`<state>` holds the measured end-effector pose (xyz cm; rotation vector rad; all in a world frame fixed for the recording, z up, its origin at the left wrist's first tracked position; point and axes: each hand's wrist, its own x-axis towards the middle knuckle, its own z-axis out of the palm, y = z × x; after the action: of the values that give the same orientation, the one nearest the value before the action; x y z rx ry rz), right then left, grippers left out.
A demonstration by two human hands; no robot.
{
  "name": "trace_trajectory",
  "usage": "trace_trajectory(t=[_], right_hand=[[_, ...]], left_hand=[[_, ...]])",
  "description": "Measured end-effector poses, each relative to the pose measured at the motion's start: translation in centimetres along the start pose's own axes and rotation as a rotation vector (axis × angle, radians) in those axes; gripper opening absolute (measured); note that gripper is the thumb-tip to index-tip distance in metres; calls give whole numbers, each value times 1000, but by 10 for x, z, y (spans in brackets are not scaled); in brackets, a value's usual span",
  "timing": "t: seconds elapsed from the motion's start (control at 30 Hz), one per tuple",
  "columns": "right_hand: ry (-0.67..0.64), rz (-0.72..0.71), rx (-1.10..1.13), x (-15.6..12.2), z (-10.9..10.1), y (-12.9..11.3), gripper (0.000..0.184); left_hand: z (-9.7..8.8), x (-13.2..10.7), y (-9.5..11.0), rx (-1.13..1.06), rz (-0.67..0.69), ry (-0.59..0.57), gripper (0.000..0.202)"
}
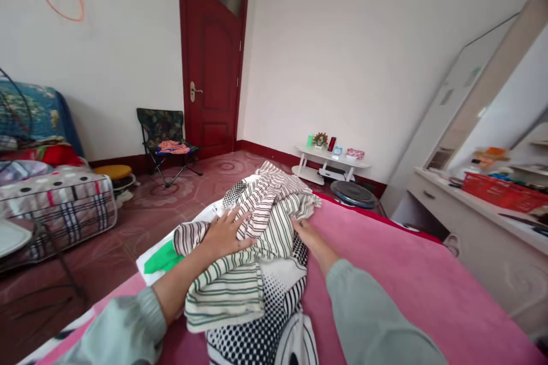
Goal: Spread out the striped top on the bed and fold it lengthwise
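A crumpled, soft-looking cream garment with dark and green stripes (pixel 278 234) lies at the centre of the frame, over a black-and-white patterned cloth (pixel 274 296) on a smooth pink bedspread (pixel 363 251). It seems light, limp and hard to break, likely to crease and sag rather than slide; the folded edge at lower centre and the loose right margin look the best holds. Its long axis runs from lower centre towards the top, leaning slightly right, with the narrower end uppermost. The left hand (pixel 223 236) lies palm down on it, fingers spread; the right hand (pixel 307 235) touches its right edge, but whether those partly hidden fingers pinch cloth I cannot tell.
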<state>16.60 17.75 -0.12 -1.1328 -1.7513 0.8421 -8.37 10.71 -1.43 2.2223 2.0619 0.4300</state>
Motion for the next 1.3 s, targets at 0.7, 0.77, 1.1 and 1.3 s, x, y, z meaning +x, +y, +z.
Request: trace_trajectory(t=[0.7, 0.77, 1.1, 1.3], right_hand=[[-149, -63, 43, -202, -32, 18, 46], [-76, -50, 138, -204, -32, 17, 39], [-18, -71, 165, -212, -36, 12, 36], [-27, -76, 151, -213, -39, 13, 35]], left_hand=[[-20, -47, 55, 199, 103, 106, 64], [-29, -79, 77, 103, 343, 129, 58], [-28, -181, 115, -41, 713, -191, 45], [-79, -154, 74, 381, 712, -105, 23]])
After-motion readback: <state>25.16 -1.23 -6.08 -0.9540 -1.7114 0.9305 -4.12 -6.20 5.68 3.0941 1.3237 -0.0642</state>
